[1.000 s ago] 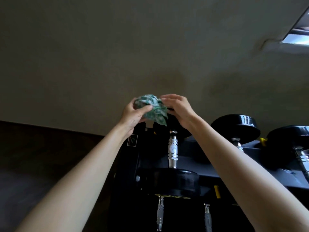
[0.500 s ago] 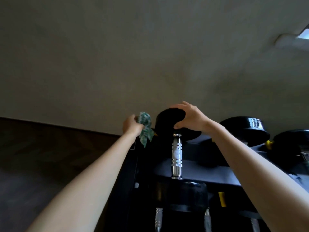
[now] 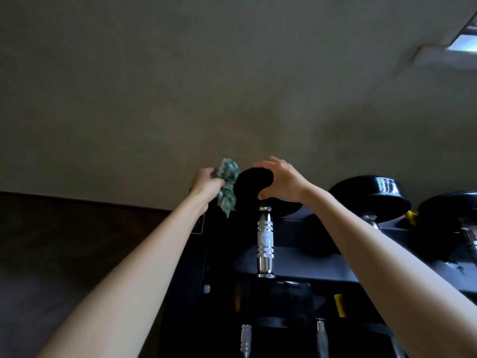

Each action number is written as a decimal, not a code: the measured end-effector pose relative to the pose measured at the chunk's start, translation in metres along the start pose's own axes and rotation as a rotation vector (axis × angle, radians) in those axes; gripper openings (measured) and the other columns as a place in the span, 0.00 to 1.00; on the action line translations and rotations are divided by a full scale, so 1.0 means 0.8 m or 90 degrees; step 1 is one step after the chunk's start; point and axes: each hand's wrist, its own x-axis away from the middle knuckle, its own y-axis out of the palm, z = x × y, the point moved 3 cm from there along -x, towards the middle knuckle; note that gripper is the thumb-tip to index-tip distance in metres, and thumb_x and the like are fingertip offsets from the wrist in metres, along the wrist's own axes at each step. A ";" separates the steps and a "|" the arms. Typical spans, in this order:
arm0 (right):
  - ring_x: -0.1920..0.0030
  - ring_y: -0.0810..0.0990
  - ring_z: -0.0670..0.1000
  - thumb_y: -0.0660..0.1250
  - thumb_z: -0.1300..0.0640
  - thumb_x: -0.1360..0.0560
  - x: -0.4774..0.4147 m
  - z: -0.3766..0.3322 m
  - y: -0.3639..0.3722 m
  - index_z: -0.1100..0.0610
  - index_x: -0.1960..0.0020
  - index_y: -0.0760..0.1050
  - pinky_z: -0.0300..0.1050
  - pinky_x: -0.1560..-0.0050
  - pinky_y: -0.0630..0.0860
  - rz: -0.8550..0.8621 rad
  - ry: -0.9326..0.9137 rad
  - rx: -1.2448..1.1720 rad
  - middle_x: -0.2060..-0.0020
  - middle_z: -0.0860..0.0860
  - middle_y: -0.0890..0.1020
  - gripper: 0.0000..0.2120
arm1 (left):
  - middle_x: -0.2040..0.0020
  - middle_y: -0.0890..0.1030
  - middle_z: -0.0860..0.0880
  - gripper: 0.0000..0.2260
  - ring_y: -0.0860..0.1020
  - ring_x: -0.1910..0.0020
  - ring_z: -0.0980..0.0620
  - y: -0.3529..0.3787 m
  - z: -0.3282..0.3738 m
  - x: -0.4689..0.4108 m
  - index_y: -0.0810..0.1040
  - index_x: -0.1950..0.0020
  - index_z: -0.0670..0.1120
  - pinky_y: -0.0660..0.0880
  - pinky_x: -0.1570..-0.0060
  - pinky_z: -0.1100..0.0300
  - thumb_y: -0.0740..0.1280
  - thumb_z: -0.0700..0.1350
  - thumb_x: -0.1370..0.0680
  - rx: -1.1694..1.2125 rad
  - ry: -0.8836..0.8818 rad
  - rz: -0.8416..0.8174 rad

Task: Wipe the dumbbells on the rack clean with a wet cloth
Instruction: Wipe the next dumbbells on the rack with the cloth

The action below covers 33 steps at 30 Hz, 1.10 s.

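A black dumbbell (image 3: pixel 251 188) with a ribbed chrome handle lies on the top tier of the black rack (image 3: pixel 304 239), its far head uppermost in view. My right hand (image 3: pixel 281 180) grips that far head, fingers curled over its top and thumb under its rim. My left hand (image 3: pixel 207 186) holds a bunched green-and-white cloth (image 3: pixel 227 184) against the left side of the same head. The dumbbell's near head sits dark below the handle.
Two more black dumbbells (image 3: pixel 371 197) lie to the right on the top tier. Chrome handles of a lower row (image 3: pixel 245 339) show at the bottom. A plain wall rises behind, dark floor lies at left, and a bright window strip (image 3: pixel 464 43) is at the upper right.
The cloth has gone from the top of the dumbbell head down to its left side. My right hand now wraps further over the head.
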 end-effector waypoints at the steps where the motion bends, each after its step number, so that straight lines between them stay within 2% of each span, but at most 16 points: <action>1: 0.35 0.67 0.55 0.76 0.58 0.35 0.003 -0.001 -0.001 0.52 0.31 0.69 0.49 0.36 0.66 0.003 0.003 0.000 0.38 0.52 0.72 0.35 | 0.50 0.80 0.46 0.14 0.78 0.50 0.47 0.001 0.010 0.010 0.77 0.40 0.43 0.71 0.50 0.60 0.63 0.34 0.25 -0.011 0.035 0.010; 3: 0.35 0.69 0.54 0.76 0.60 0.35 0.003 -0.002 -0.001 0.52 0.31 0.69 0.46 0.36 0.67 -0.009 0.005 -0.013 0.38 0.52 0.73 0.34 | 0.52 0.79 0.46 0.14 0.77 0.51 0.49 0.003 0.023 0.028 0.78 0.42 0.42 0.72 0.50 0.60 0.63 0.32 0.26 -0.006 0.097 0.024; 5: 0.37 0.72 0.51 0.73 0.66 0.34 0.008 0.002 -0.006 0.54 0.32 0.70 0.40 0.39 0.69 -0.028 0.023 -0.129 0.38 0.52 0.75 0.32 | 0.54 0.80 0.45 0.14 0.78 0.51 0.48 0.009 0.032 0.046 0.78 0.45 0.41 0.74 0.46 0.56 0.62 0.29 0.27 0.057 0.118 -0.012; 6: 0.38 0.73 0.51 0.68 0.70 0.33 0.015 0.004 -0.013 0.56 0.33 0.71 0.38 0.41 0.70 -0.027 0.040 -0.250 0.39 0.53 0.76 0.29 | 0.57 0.81 0.46 0.13 0.78 0.52 0.46 0.012 0.036 0.054 0.78 0.48 0.41 0.75 0.47 0.55 0.61 0.28 0.27 0.107 0.112 -0.035; 7: 0.40 0.75 0.51 0.63 0.73 0.33 0.022 0.005 -0.018 0.59 0.36 0.72 0.38 0.42 0.70 -0.016 0.065 -0.412 0.40 0.55 0.78 0.26 | 0.61 0.81 0.47 0.12 0.78 0.55 0.46 0.012 0.040 0.061 0.77 0.53 0.41 0.77 0.52 0.55 0.60 0.26 0.27 0.161 0.099 -0.056; 9: 0.45 0.77 0.55 0.56 0.74 0.35 0.040 0.011 -0.032 0.60 0.44 0.76 0.44 0.43 0.72 0.054 0.107 -0.741 0.47 0.58 0.81 0.23 | 0.64 0.79 0.48 0.14 0.76 0.62 0.50 0.014 0.056 0.078 0.74 0.58 0.43 0.77 0.67 0.61 0.58 0.25 0.25 0.254 0.081 -0.100; 11: 0.47 0.79 0.56 0.57 0.70 0.31 0.058 0.016 -0.043 0.59 0.47 0.77 0.44 0.47 0.74 0.118 0.132 -0.846 0.51 0.57 0.83 0.18 | 0.59 0.78 0.47 0.14 0.77 0.61 0.51 0.020 0.071 0.095 0.74 0.53 0.43 0.78 0.69 0.64 0.58 0.25 0.26 0.291 0.103 -0.168; 13: 0.51 0.79 0.54 0.58 0.61 0.25 0.078 0.012 -0.044 0.57 0.41 0.76 0.45 0.51 0.75 0.076 0.131 -0.851 0.49 0.57 0.81 0.14 | 0.56 0.79 0.46 0.17 0.78 0.58 0.51 0.032 0.083 0.111 0.74 0.49 0.44 0.80 0.64 0.59 0.59 0.24 0.27 0.288 0.141 -0.243; 15: 0.53 0.80 0.52 0.61 0.50 0.24 0.092 0.008 -0.039 0.55 0.37 0.73 0.48 0.51 0.76 0.003 0.114 -0.846 0.48 0.55 0.80 0.18 | 0.57 0.78 0.46 0.18 0.78 0.57 0.51 0.042 0.087 0.119 0.73 0.53 0.46 0.80 0.62 0.57 0.59 0.23 0.27 0.278 0.165 -0.275; 16: 0.53 0.80 0.51 0.62 0.49 0.25 0.101 0.009 -0.036 0.55 0.37 0.73 0.49 0.50 0.77 -0.009 0.101 -0.832 0.48 0.54 0.80 0.18 | 0.57 0.77 0.47 0.18 0.77 0.57 0.52 0.047 0.088 0.123 0.72 0.54 0.46 0.80 0.63 0.57 0.58 0.22 0.28 0.262 0.174 -0.283; 19: 0.58 0.81 0.49 0.65 0.60 0.24 0.118 0.022 -0.029 0.55 0.47 0.75 0.44 0.55 0.80 0.037 0.093 -0.798 0.53 0.54 0.80 0.06 | 0.57 0.76 0.47 0.18 0.76 0.57 0.52 0.054 0.083 0.128 0.72 0.55 0.46 0.80 0.62 0.57 0.60 0.23 0.28 0.182 0.214 -0.274; 21: 0.61 0.81 0.47 0.66 0.67 0.26 0.123 0.030 -0.023 0.56 0.53 0.73 0.40 0.59 0.80 0.068 0.103 -0.800 0.57 0.55 0.79 0.08 | 0.56 0.77 0.47 0.17 0.76 0.56 0.51 0.054 0.078 0.130 0.73 0.52 0.46 0.80 0.59 0.57 0.62 0.25 0.29 0.116 0.242 -0.275; 25: 0.66 0.80 0.43 0.65 0.73 0.28 0.118 0.030 -0.016 0.58 0.58 0.71 0.36 0.64 0.79 0.176 0.083 -0.729 0.61 0.55 0.76 0.11 | 0.53 0.78 0.49 0.17 0.79 0.55 0.54 0.054 0.073 0.135 0.74 0.47 0.48 0.80 0.54 0.55 0.71 0.38 0.33 0.032 0.239 -0.338; 27: 0.67 0.79 0.43 0.66 0.74 0.29 0.113 0.026 -0.014 0.58 0.60 0.71 0.37 0.64 0.79 0.209 0.046 -0.705 0.62 0.55 0.76 0.12 | 0.55 0.77 0.49 0.16 0.78 0.60 0.61 0.052 0.073 0.129 0.74 0.47 0.45 0.80 0.58 0.63 0.73 0.36 0.31 0.010 0.296 -0.285; 29: 0.62 0.79 0.47 0.69 0.74 0.32 0.108 0.025 -0.013 0.55 0.62 0.72 0.40 0.60 0.78 0.260 0.005 -0.610 0.61 0.55 0.77 0.15 | 0.58 0.77 0.51 0.15 0.75 0.65 0.65 0.047 0.075 0.121 0.75 0.50 0.43 0.73 0.61 0.70 0.73 0.31 0.32 -0.066 0.410 -0.189; 33: 0.65 0.76 0.50 0.72 0.71 0.35 0.098 0.027 -0.004 0.58 0.64 0.75 0.49 0.60 0.77 0.396 -0.032 -0.307 0.65 0.49 0.77 0.10 | 0.56 0.76 0.51 0.15 0.74 0.59 0.57 0.045 0.059 0.104 0.78 0.54 0.42 0.66 0.58 0.74 0.71 0.27 0.36 -0.247 0.612 -0.041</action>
